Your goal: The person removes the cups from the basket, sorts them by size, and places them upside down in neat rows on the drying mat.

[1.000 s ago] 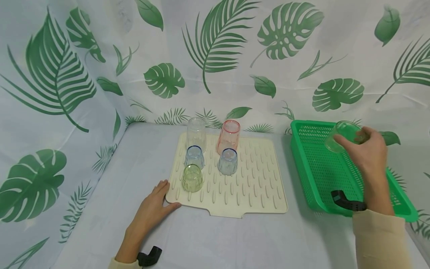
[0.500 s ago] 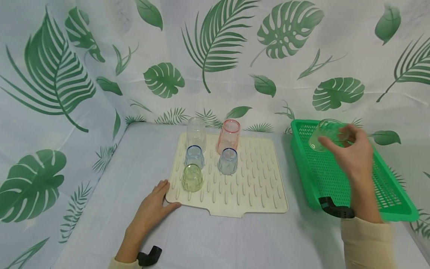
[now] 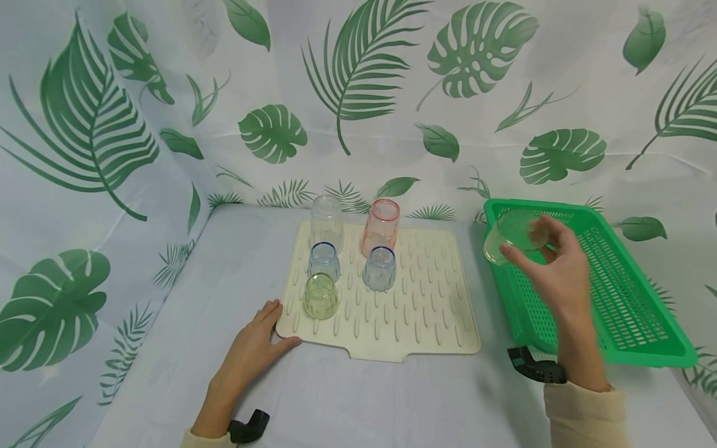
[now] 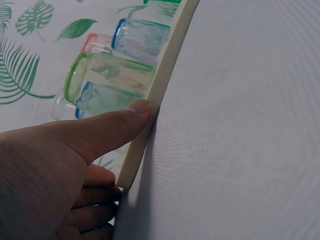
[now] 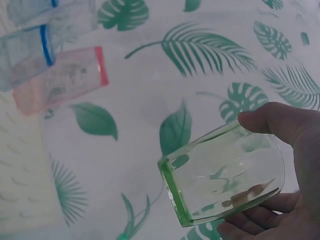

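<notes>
My right hand [image 3: 560, 270] holds a pale green drinking glass [image 3: 506, 239] between thumb and fingers, tilted over the basket's left rim. In the right wrist view the glass's [image 5: 225, 175] thick green end points away from the palm. My left hand [image 3: 252, 348] rests at the front left corner of a cream drying mat [image 3: 414, 311], thumb on the front edge, fingertips at the left edge. On the mat stand a yellow-green glass [image 3: 321, 298] nearest that hand, two short blue-rimmed glasses [image 3: 324, 264] [image 3: 379, 270], a tall clear glass [image 3: 327, 221] and a tall pink-rimmed glass [image 3: 382, 227].
A green perforated plastic basket [image 3: 627, 311] sits on the right, under my right forearm. Grey-white cloth [image 3: 426, 404] covers the table. Behind it hangs a white curtain [image 3: 386, 168] printed with green leaves.
My right hand has carried the pale green glass leftward from over the middle of the basket to its left rim. My left hand and the glasses on the mat have stayed put.
</notes>
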Action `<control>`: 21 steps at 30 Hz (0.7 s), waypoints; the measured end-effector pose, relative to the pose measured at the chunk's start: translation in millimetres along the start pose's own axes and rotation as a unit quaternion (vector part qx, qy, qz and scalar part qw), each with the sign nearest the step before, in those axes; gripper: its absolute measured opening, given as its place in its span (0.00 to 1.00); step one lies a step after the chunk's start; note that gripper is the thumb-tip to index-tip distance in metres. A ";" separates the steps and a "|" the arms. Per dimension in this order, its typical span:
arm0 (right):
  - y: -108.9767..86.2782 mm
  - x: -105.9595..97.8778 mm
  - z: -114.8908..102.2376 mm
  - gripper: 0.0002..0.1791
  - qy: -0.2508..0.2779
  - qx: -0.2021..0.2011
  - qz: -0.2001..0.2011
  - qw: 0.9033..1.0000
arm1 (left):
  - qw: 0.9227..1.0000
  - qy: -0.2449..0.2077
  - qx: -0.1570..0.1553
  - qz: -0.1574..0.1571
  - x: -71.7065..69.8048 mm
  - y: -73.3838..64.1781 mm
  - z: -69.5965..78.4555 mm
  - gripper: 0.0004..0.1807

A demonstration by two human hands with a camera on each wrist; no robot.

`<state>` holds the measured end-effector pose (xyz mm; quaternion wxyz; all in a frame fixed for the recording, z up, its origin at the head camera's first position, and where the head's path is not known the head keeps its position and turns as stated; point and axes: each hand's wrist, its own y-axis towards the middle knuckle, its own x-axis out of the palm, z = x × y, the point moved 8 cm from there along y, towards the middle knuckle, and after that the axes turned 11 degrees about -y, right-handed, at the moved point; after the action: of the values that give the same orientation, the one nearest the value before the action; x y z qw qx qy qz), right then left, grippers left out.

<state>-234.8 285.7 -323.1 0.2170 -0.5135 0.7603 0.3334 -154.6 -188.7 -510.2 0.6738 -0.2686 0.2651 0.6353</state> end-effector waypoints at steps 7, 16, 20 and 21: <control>-15.1 11.7 -15.2 0.41 0.022 -0.036 -0.004 0.999 | 1.000 -0.005 -0.007 -0.008 -0.8 0.3 0.2 0.49; -32.2 28.1 -28.3 0.44 0.051 -0.060 -0.028 0.997 | 1.000 -0.005 -0.006 -0.010 -1.0 1.2 0.1 0.49; -38.8 33.9 -32.3 0.44 0.067 -0.066 -0.040 0.995 | 1.000 -0.008 -0.007 -0.014 -0.6 1.2 1.0 0.49; -40.2 35.1 -33.5 0.45 0.071 -0.069 -0.042 0.994 | 1.000 -0.008 -0.006 -0.016 -0.7 1.4 1.2 0.49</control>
<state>-210.4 228.9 -335.2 0.1402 -0.5812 0.7267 0.3382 -156.0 -188.3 -508.9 0.6841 -0.2716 0.2517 0.6284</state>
